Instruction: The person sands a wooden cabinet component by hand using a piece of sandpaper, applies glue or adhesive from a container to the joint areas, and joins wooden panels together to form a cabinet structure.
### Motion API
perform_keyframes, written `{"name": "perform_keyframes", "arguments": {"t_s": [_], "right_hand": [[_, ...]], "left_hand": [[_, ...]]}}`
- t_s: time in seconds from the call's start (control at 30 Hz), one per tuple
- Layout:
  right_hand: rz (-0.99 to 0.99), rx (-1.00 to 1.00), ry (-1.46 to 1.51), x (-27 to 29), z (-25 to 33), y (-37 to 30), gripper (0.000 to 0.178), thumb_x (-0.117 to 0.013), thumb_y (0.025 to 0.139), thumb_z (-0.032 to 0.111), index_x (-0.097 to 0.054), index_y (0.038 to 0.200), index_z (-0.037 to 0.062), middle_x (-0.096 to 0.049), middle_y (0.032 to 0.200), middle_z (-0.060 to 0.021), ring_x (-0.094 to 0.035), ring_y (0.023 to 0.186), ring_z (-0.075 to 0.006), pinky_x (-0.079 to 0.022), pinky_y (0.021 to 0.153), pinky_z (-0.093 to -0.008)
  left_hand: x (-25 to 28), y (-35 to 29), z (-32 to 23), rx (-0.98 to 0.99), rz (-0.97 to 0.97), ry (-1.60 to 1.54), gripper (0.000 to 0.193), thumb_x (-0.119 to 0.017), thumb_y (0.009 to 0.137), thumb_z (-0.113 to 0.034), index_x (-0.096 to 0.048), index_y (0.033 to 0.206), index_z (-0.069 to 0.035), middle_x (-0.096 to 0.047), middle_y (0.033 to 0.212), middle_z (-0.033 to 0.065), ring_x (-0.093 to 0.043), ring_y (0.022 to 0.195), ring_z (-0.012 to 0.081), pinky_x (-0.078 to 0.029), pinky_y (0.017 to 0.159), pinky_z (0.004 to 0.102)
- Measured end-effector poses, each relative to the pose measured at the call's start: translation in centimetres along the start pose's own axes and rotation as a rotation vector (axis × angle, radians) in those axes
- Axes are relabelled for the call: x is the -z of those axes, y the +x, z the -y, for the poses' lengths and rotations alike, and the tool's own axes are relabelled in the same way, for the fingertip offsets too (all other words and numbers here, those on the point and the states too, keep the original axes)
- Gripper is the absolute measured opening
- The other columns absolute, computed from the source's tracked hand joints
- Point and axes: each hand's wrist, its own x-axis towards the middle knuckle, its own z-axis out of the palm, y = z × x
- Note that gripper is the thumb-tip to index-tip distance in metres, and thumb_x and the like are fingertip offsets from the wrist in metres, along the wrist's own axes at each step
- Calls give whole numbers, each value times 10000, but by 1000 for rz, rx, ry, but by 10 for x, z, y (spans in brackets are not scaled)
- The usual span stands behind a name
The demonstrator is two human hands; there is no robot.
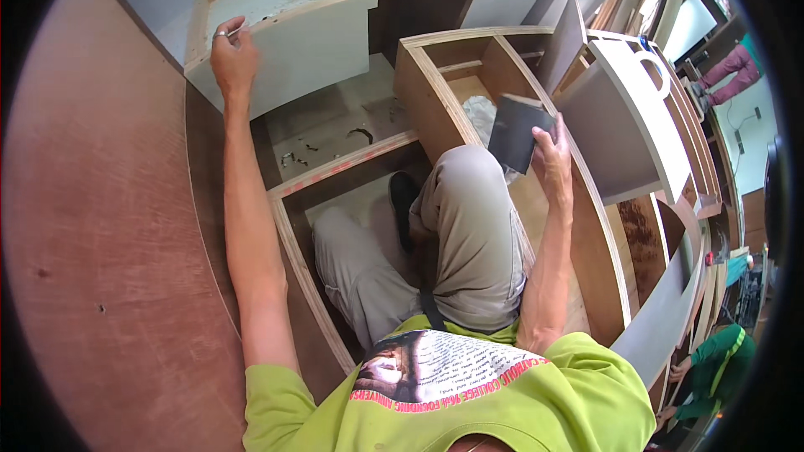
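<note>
While the right hand (553,155) holds a dark rectangular pad (517,134) in its grip above an open wooden cabinet (414,92), the left hand (233,59) is at the near edge of a far-left white-fronted drawer (314,59), though I cannot tell its grip. Open room separates the hands; a raised knee (465,180) and, rightward, a white panel (615,125) flank the pad.

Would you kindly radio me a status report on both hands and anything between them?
Left hand at rim of white box; right hand gripping dark flat block; raised knee between them.
</note>
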Motion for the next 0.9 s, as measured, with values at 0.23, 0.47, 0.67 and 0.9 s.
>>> {"name": "perform_keyframes", "arguments": {"t_s": [0.23, 0.47, 0.67, 0.9], "right_hand": [[-251, 558, -69, -59, 78, -35, 379, -565, 916, 71, -558, 1292, 25, -611, 1230, -153, -603, 1125, -240, -472, 954, -333], [369, 427, 26, -155, 80, -13, 308, -575, 902, 73, -606, 1208, 66, -668, 1067, -104, -668, 883, -175, -530, 796, -299], [385, 623, -41, -239, 43, 70, 383, -571, 857, 62, -577, 1239, 75, -618, 1123, -138, -660, 900, -223, -521, 753, -319], [200, 747, 38, -321, 22, 116, 527, -551, 814, 31, -469, 1329, 110, -503, 1214, -154, -650, 970, -270, -514, 784, -377]], "left_hand": [[-11, 22, 7, -142, -11, 80, 255, -546, 908, -154, -653, 1105, -32, -685, 1059, 159, -673, 974, 273, -505, 862, 369], [-50, 61, 10, -221, 190, 196, 280, -546, 908, -170, -636, 1133, -30, -651, 1143, 175, -647, 1045, 290, -495, 896, 389], [-67, 78, 47, -143, 242, 393, 329, -562, 891, -235, -627, 1155, -51, -638, 1188, 177, -614, 1105, 324, -479, 935, 413], [-68, 80, 46, -101, 255, 466, 355, -561, 886, -254, -624, 1170, -51, -643, 1194, 170, -610, 1125, 314, -475, 947, 402]]}}
